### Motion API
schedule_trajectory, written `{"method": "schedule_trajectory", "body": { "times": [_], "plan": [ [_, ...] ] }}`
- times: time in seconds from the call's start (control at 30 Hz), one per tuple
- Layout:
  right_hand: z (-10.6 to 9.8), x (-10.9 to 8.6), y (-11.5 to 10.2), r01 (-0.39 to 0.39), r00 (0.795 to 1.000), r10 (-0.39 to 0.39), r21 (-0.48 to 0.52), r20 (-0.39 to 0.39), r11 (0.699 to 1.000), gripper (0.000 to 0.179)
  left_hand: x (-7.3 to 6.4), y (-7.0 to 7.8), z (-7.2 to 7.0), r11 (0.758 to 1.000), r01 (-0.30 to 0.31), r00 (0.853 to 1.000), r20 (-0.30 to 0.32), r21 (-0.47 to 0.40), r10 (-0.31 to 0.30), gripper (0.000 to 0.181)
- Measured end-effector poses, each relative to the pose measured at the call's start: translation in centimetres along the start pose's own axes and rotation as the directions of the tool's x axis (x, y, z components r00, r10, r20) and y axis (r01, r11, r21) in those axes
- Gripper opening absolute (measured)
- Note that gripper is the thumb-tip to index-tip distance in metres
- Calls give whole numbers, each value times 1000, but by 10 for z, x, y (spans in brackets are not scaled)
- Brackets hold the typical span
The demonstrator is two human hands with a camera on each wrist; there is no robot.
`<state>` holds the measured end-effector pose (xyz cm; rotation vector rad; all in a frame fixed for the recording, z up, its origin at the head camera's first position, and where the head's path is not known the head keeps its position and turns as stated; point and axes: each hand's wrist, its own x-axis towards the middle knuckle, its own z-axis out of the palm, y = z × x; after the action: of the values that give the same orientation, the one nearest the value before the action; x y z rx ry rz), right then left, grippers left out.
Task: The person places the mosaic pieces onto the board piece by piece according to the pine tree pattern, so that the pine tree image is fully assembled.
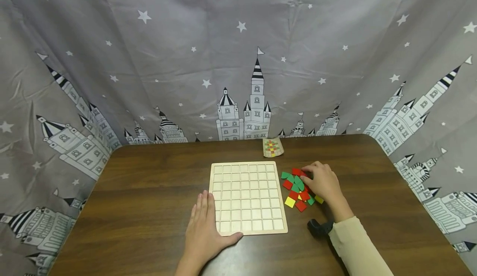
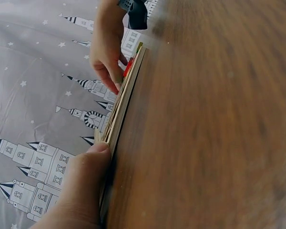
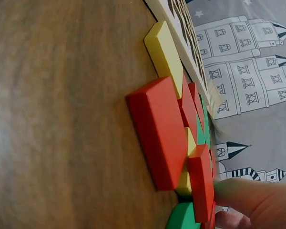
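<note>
A pale wooden board [image 1: 247,198] with a grid of square recesses lies flat on the table. My left hand [image 1: 205,228] rests against its lower left corner, fingers straight along the left side and thumb on the front edge. Right of the board is a loose heap of red, green and yellow tiles [image 1: 290,202], some square, some leaf-shaped. Over its far right side my right hand [image 1: 323,181] reaches down with bent fingers, thumb and fingertips among the tiles. In the right wrist view the thumb [image 3: 243,193] is beside a red tile [image 3: 200,176]; whether it pinches one is hidden.
A small card [image 1: 273,147] printed with a coloured pattern lies behind the board, near the back edge of the brown wooden table [image 1: 156,193]. A grey curtain [image 1: 179,56] with castles and stars hangs behind. A black wrist device [image 1: 319,229] hangs by the right wrist.
</note>
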<state>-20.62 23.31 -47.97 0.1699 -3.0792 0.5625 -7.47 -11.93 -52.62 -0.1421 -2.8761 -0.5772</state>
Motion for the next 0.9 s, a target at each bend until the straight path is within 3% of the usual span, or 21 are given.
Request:
{"method": "schedule_trajectory", "body": {
  "times": [0.37, 0.67, 0.9],
  "plan": [
    [2, 5, 1, 39, 999, -39, 21, 2, 999, 31, 1, 3, -1, 998, 60, 997, 46, 0, -60, 143],
    [5, 7, 2, 55, 998, -54, 73, -19, 996, 25, 0, 2, 0, 999, 54, 998, 32, 7, -54, 142],
    [6, 8, 6, 91, 996, -87, 127, -33, 988, 24, 0, 2, -1, 998, 55, 997, 60, 9, -56, 142]
  ]
}}
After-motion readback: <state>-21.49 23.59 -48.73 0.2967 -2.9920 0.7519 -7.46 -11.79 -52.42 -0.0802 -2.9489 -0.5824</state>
